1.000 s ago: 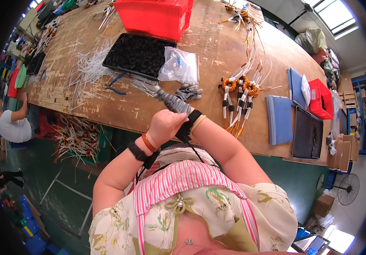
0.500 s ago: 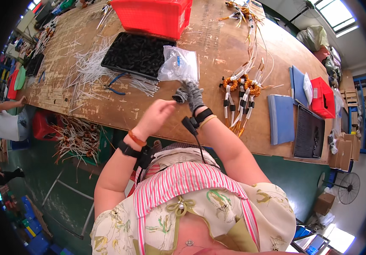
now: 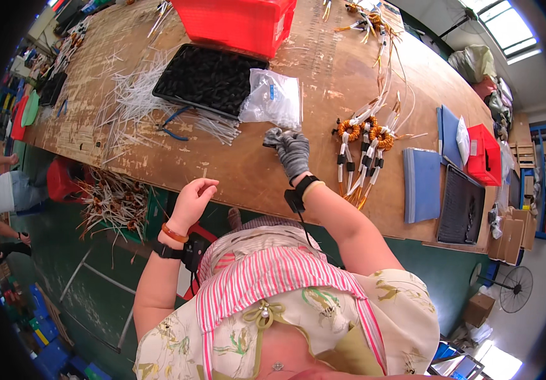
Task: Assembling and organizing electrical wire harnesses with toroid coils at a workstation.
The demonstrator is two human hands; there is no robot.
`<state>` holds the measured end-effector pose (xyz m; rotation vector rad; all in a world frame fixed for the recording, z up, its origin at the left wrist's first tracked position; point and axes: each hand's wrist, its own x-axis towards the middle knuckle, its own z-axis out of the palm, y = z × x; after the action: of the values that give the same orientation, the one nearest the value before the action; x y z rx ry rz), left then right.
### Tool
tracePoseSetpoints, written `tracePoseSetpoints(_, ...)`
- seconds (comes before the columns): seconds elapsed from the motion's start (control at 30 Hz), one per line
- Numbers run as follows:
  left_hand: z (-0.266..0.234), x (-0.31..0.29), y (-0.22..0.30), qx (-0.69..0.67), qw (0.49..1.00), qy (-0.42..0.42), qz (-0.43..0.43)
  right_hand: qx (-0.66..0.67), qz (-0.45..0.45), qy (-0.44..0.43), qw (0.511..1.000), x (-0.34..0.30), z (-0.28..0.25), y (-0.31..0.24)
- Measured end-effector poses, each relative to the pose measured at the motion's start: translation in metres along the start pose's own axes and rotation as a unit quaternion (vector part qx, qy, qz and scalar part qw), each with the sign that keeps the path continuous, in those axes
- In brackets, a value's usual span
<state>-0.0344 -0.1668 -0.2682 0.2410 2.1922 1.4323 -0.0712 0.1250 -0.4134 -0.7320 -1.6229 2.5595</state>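
Observation:
My left hand (image 3: 190,201) is bare and hovers just off the table's front edge, loosely curved with nothing visible in it. My right hand (image 3: 293,155), in a grey knit glove, rests over the table below a clear plastic bag (image 3: 274,101). Its fingers are closed on a crumpled grey glove (image 3: 274,137), which is partly hidden by the hand. Right of that hand lie several copper-wound ring coils (image 3: 379,137) with white leads and black sleeves.
A black tray (image 3: 159,92) full of small black parts stands below a red bin (image 3: 235,28). White ties (image 3: 130,95) and blue-handled pliers (image 3: 173,125) lie leftward. Blue folders (image 3: 422,183), a black tray (image 3: 460,206) and a red box (image 3: 483,155) are at right.
My left hand has drawn away from the grey glove, down and left toward the table edge. My right hand has turned, with its gloved back now showing.

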Motion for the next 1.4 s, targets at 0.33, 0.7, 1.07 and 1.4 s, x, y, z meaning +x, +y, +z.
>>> tracePoseSetpoints(0.33,0.057,0.017,0.031,-0.149,0.987,-0.035,-0.055,-0.163,-0.167,-0.203,0.951,-0.116,0.077,-0.028)
tracePoseSetpoints(0.7,0.05,0.014,0.028,0.145,0.953,0.156,0.215,-0.181,-0.118,-0.245,0.945,-0.125,0.084,-0.06)
tracePoseSetpoints(1.07,0.03,-0.003,0.051,0.312,0.882,0.22,0.276,-0.608,-0.156,-0.21,0.75,-0.125,0.082,-0.08)
tracePoseSetpoints(1.4,0.031,0.006,0.011,0.415,0.887,0.099,0.175,-0.66,-0.309,-0.266,0.631,-0.135,0.109,-0.091)
